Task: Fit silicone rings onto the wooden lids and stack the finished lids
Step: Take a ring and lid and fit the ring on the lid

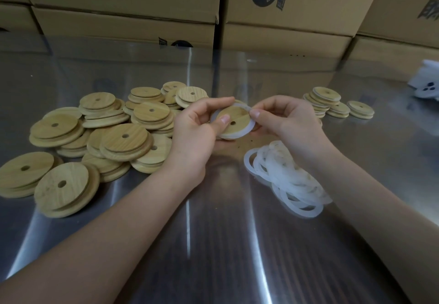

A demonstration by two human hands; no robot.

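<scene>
We see cardboard boxes [123, 19] walled up behind a steel bench [213, 244] that carries everything.

The heap of bare wooden lids [95, 142] sits on the left side of the bench, close to the left hand, probably so that hand can feed itself. The loose silicone rings [285, 178] lie in a tangle just under the right wrist, again likely for a short reach. The finished lids [326, 94] are in low stacks at the far right, well apart from the raw heap, so done and undone don't mix. A white object [425, 83] sits at the right edge; we can't tell what it is.

The left hand [194, 132] holds the held lid [234, 117] above the bench between the two piles. Its grip is curled round the rim, with the thumb pressing on the wood face to steady it. The right hand [287, 123] has a narrow pinch grip on the ring [237, 135] at its upper right edge. The ring already lies around the lower part of the lid. We judge the fitting as midway, with the top arc still to seat.
</scene>
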